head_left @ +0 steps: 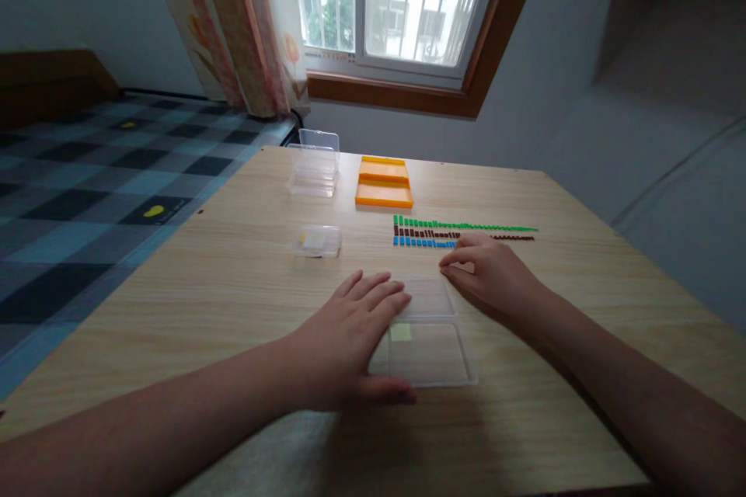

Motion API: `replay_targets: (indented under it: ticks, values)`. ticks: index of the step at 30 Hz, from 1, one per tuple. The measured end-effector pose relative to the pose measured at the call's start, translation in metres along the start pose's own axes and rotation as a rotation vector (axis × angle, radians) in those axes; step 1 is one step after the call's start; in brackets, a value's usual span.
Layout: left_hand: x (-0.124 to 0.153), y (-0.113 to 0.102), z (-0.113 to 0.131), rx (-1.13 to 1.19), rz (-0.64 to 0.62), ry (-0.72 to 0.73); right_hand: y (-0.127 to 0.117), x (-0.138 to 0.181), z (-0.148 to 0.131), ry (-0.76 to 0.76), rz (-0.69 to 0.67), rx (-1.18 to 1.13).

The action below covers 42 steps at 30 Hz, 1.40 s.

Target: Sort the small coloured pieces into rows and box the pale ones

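Fingers spread, my left hand (355,342) lies over the left side of a clear plastic case (431,357) that is opened flat on the table. A pale yellow-green square (401,332) shows in the case's near half. My right hand (493,272) is at the case's far right corner, thumb and fingertips pinched together; whatever is between them is too small to make out. Just beyond it run rows of small pieces: green (420,222), dark brown (415,233) and blue (416,242). The right hand hides part of the blue and brown rows.
An orange two-part tray (385,192) stands near the table's far edge. Left of it are clear open boxes (315,171). A small clear box (316,242) with white and yellow bits sits nearer. A checked bed (87,210) adjoins the wooden table (233,287) on the left.
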State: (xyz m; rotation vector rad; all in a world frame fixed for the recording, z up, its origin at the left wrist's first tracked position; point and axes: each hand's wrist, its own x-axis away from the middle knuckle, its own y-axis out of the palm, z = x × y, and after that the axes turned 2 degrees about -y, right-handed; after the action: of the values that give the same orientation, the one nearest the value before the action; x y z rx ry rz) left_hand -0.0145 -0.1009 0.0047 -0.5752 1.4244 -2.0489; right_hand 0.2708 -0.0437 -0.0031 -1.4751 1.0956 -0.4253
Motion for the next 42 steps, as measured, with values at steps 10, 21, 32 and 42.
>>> replay_targets:
  ticks: [10, 21, 32, 42]
  values:
    - [0.001, 0.001, -0.002, 0.037, 0.036, 0.017, -0.005, 0.002, -0.008, 0.093, -0.051, 0.014]
    - [0.001, -0.002, 0.002, 0.013, 0.012, 0.007, -0.022, 0.009, -0.026, 0.004, -0.010, -0.083]
    - [0.001, 0.001, 0.000, -0.001, 0.011, 0.017, -0.017, 0.027, -0.075, -0.248, -0.192, -0.104]
    - [0.001, 0.001, 0.000, 0.028, 0.029, 0.024, -0.025, 0.025, -0.066, -0.425, -0.129, -0.051]
